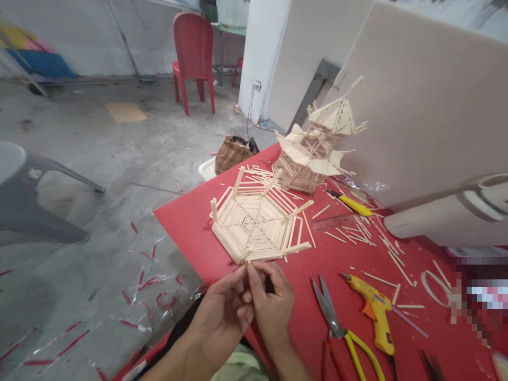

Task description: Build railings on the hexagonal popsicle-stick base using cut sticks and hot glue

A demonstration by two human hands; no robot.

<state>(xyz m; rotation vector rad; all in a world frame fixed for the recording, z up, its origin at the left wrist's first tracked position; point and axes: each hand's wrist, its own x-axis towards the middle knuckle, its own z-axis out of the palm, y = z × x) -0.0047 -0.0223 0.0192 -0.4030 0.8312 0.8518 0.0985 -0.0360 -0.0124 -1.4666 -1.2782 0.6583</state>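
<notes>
My left hand [228,304] and my right hand [272,296] meet at the near edge of a flat, many-sided wooden stick frame [254,222]. Thumbs and fingertips of both are pinched together; whatever is between them is too small to make out. Thin sticks fill the frame in rings around its centre, and short posts stand or lean outward at its corners. Behind it rises a tiered stick tower model [313,153]. To the right of my hands lie open-bladed scissors or snips [331,312] and a yellow glue gun [371,309].
Loose sticks [357,233], a clear ruler [333,222] and a yellow-handled cutter [353,203] are strewn on the red tabletop [186,222]. Cardboard-coloured rolls [432,217] lie at right. A grey stool [43,196] and a red chair [194,58] stand on the floor.
</notes>
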